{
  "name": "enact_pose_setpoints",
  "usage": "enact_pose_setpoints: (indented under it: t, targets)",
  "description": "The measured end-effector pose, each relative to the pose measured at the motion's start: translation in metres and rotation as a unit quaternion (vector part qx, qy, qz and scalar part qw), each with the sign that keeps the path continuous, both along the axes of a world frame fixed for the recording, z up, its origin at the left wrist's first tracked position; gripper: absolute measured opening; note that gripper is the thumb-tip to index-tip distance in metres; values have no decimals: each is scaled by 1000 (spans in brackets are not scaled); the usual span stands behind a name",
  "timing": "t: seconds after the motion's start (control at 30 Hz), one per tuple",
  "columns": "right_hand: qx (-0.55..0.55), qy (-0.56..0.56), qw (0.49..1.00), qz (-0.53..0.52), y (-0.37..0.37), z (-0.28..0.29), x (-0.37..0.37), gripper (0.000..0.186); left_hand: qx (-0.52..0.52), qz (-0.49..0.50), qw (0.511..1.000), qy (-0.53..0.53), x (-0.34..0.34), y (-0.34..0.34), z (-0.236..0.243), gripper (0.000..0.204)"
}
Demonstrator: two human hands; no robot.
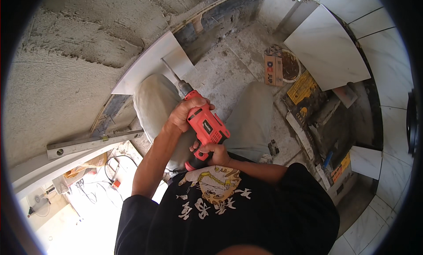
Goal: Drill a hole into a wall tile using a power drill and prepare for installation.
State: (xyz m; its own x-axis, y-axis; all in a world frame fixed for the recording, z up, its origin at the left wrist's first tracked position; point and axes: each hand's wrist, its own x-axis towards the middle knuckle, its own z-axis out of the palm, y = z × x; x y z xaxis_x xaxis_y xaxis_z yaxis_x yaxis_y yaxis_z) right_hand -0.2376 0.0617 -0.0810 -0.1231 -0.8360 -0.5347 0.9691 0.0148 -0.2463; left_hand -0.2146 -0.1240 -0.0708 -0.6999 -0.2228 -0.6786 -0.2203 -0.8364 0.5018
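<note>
A red cordless drill (207, 127) points away from me, held low between my knees and close to my shirt. My left hand (185, 112) wraps over the upper body behind the chuck; my right hand (212, 153) grips the handle, beside the battery. The long bit (171, 69) overlaps a white tile (139, 74) on the rough grey wall; I cannot tell whether its tip touches it.
A metal level (79, 147) lies along a ledge at left, above a bright area with cords. At right are leaning white tiles (324, 48), a cardboard box (273, 70), a bucket (293, 62) and debris. Dusty floor (231, 61) lies ahead.
</note>
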Motion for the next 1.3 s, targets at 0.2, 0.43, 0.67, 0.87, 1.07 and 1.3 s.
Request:
enact_pose_setpoints:
  t: [0.2, 0.43, 0.67, 0.87, 1.07, 1.3]
  targets:
    - [1, -30, 1000, 8, -2, 6, -2, 41, 0, -15, 1000, -11, 2, -2, 0, 43]
    - [-12, -30, 999, -1, -2, 2, 2, 45, -7, -22, 1000, 2, 2, -2, 0, 43]
    - [-13, -20, 1000, 3, -2, 7, 0, 44, -11, -14, 1000, 2, 3, -1, -2, 39]
    - [4, -20, 1000, -2, -2, 9, 0, 40, -3, -19, 1000, 2, 2, -2, -1, 41]
    - [4, -4, 1000, 1, 0, 3, 0, 36, -12, -3, 1000, 2, 0, 0, 0, 43]
    - [0, 18, 1000, -2, 0, 3, -1, 34, -12, -15, 1000, 5, 0, -1, 0, 44]
